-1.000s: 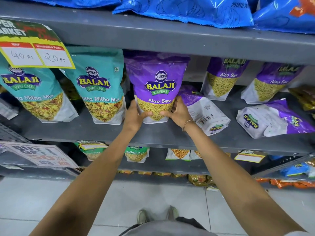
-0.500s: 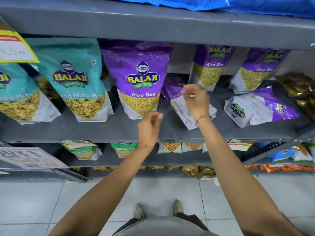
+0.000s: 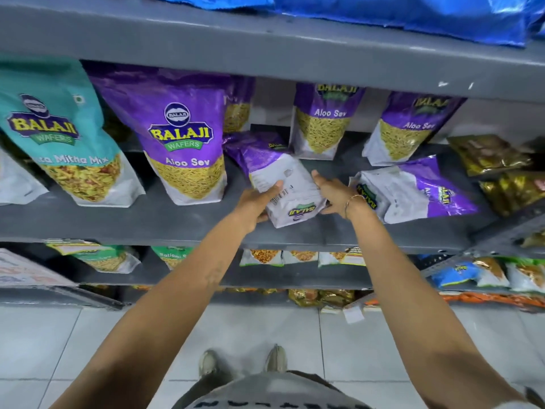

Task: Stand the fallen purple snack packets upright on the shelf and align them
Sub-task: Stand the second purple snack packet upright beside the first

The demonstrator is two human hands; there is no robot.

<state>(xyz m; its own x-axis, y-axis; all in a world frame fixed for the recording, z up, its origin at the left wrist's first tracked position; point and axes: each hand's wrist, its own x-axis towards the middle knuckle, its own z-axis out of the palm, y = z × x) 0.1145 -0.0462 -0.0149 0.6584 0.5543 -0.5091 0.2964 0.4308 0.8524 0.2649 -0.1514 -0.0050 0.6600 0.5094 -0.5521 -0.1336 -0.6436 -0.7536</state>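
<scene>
A fallen purple Aloo Sev packet (image 3: pixel 277 175) lies back side up on the grey shelf (image 3: pixel 182 222), its base toward me. My left hand (image 3: pixel 256 203) grips its left edge and my right hand (image 3: pixel 333 191) presses its right edge. Left of it a purple packet (image 3: pixel 182 137) stands upright at the shelf front. Another fallen purple packet (image 3: pixel 413 190) lies on its side to the right. Two more purple packets (image 3: pixel 324 119) (image 3: pixel 410 128) stand at the back of the shelf.
A teal Khatta Mitha Mix packet (image 3: pixel 59 137) stands at the left. Gold packets (image 3: pixel 495 160) lie at the right end. Blue bags (image 3: pixel 413 16) sit on the shelf above, which overhangs closely. Lower shelves hold smaller packets (image 3: pixel 265 256). My shoes (image 3: pixel 244 361) stand on the tiled floor.
My hands left the upright purple packet and moved right. Both now hold the fallen packet beside it, which has slid nearer the shelf front.
</scene>
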